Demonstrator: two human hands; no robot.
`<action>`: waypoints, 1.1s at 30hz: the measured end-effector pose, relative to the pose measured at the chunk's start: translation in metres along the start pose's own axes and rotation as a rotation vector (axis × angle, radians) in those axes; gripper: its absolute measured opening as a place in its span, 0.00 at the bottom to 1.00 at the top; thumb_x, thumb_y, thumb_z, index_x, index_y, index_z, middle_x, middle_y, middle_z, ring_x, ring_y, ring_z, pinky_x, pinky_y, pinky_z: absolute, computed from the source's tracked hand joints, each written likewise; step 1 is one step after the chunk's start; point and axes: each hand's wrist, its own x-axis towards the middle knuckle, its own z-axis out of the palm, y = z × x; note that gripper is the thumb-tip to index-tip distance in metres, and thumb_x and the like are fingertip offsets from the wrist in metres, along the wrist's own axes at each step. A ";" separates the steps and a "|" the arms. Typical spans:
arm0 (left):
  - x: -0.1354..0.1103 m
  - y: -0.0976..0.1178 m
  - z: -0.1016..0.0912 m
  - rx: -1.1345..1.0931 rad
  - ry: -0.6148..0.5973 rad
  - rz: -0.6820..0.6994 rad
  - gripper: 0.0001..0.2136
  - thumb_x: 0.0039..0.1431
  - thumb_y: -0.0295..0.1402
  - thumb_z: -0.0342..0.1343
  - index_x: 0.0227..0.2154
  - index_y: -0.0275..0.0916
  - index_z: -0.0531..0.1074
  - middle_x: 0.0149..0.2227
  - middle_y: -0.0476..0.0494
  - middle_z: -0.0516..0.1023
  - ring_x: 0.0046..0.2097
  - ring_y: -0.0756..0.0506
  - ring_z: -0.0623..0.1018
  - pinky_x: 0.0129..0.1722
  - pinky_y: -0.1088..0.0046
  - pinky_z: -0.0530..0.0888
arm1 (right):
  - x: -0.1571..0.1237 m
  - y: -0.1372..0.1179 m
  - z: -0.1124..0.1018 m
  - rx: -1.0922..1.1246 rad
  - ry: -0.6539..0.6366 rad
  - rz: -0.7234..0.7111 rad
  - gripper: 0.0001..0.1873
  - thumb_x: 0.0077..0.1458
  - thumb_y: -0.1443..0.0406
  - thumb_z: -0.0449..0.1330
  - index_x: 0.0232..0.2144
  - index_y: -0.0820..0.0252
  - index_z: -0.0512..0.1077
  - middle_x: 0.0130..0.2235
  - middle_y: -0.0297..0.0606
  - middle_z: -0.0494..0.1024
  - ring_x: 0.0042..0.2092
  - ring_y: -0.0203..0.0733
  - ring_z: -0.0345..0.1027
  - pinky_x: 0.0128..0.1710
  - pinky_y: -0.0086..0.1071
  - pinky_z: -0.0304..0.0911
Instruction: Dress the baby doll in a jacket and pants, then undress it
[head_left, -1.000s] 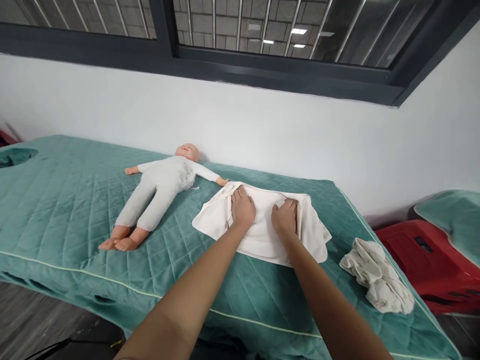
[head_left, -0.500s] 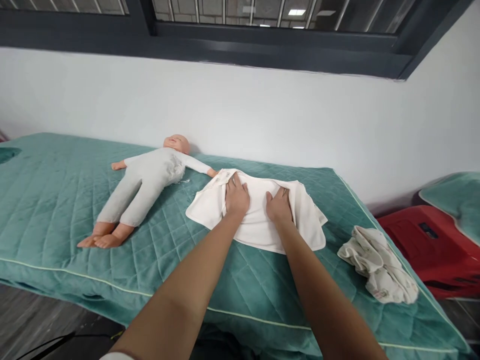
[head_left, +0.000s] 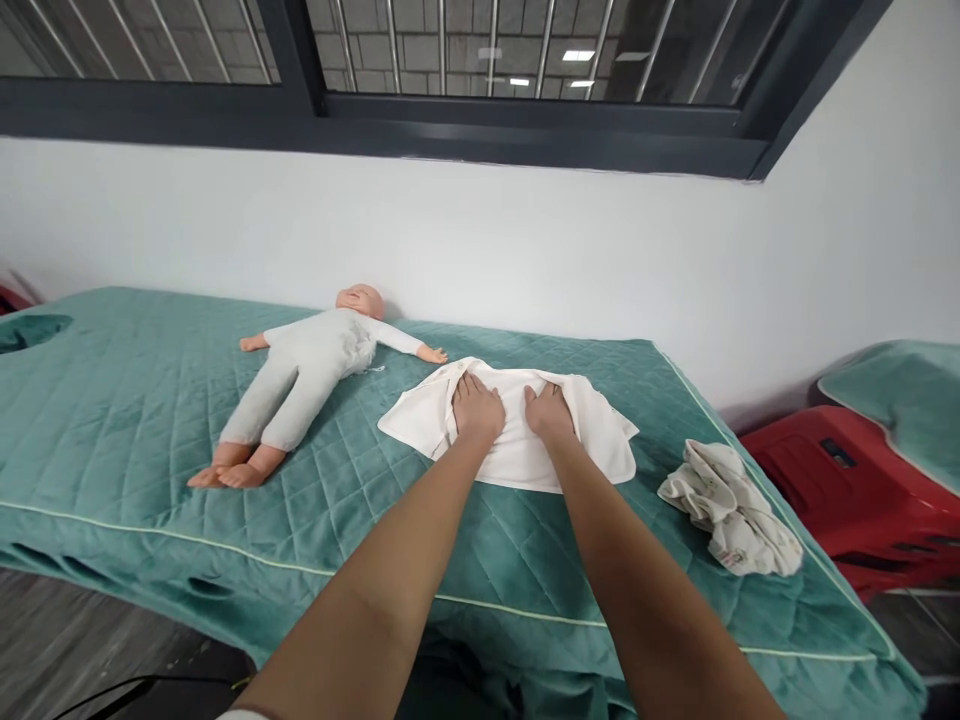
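1. One white cloth (head_left: 517, 462) lies spread on the green bed (head_left: 150, 410), directly under both hands, its side parts folded inward and its lower edge towards the person.
2. Two hands rest on it, a little apart. The left hand (head_left: 478, 408) lies with its fingers loosely bent over the cloth near the left fold; the right hand (head_left: 551, 410) has its fingertips partly hidden by the right fold. I cannot tell whether either one pinches the fabric.
3. Both forearms (head_left: 397, 560) cross the near part of the bed and cover some of the cloth's lower edge.
4. Left of the grip, a doll (head_left: 315, 350) in white lies on its back, head towards the wall (head_left: 525, 250). Its outstretched hand (head_left: 433, 354) ends just beside the cloth's upper left corner, crowding that side.
5. Right of the grip, apart from the cloth, sits a crumpled pale bundle (head_left: 731, 510) near the bed's end.
6. Farther right stands a red chair (head_left: 795, 440), partly covered by green fabric (head_left: 900, 400).
7. Beyond the grip, the wall closes off the bed's far side, below a dark-framed window (head_left: 517, 130).
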 end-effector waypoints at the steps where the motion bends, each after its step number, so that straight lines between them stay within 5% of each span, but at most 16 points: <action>1: -0.002 0.000 0.000 0.007 -0.006 0.014 0.32 0.70 0.37 0.36 0.67 0.15 0.55 0.71 0.22 0.55 0.73 0.34 0.55 0.72 0.59 0.52 | -0.001 -0.001 -0.001 -0.009 -0.003 -0.003 0.37 0.69 0.55 0.42 0.67 0.86 0.52 0.68 0.75 0.55 0.71 0.65 0.48 0.69 0.51 0.42; 13: -0.025 0.005 -0.007 0.056 -0.067 0.122 0.31 0.69 0.35 0.35 0.67 0.15 0.54 0.71 0.20 0.50 0.74 0.32 0.51 0.71 0.50 0.51 | -0.033 -0.010 -0.004 -0.108 -0.044 0.006 0.41 0.69 0.55 0.38 0.70 0.87 0.44 0.70 0.71 0.51 0.72 0.61 0.48 0.70 0.49 0.44; 18: -0.029 0.003 -0.012 0.043 -0.150 0.402 0.28 0.72 0.35 0.31 0.68 0.28 0.58 0.73 0.34 0.52 0.74 0.39 0.53 0.72 0.56 0.52 | -0.048 -0.011 -0.006 -0.154 -0.072 -0.087 0.39 0.70 0.57 0.38 0.69 0.89 0.45 0.71 0.67 0.49 0.73 0.55 0.44 0.71 0.43 0.39; 24: -0.009 -0.005 -0.009 0.041 -0.251 0.638 0.27 0.71 0.34 0.35 0.69 0.36 0.57 0.73 0.46 0.55 0.74 0.44 0.53 0.72 0.60 0.50 | -0.041 -0.004 -0.008 -0.168 -0.107 -0.241 0.33 0.68 0.65 0.39 0.69 0.84 0.50 0.72 0.60 0.50 0.74 0.50 0.40 0.72 0.43 0.40; 33: 0.030 0.005 0.008 0.035 -0.293 0.602 0.27 0.72 0.37 0.31 0.70 0.43 0.55 0.74 0.49 0.51 0.74 0.44 0.51 0.73 0.55 0.49 | -0.002 0.000 0.002 -0.155 -0.148 -0.312 0.32 0.68 0.67 0.38 0.68 0.81 0.54 0.72 0.57 0.52 0.74 0.50 0.43 0.72 0.41 0.40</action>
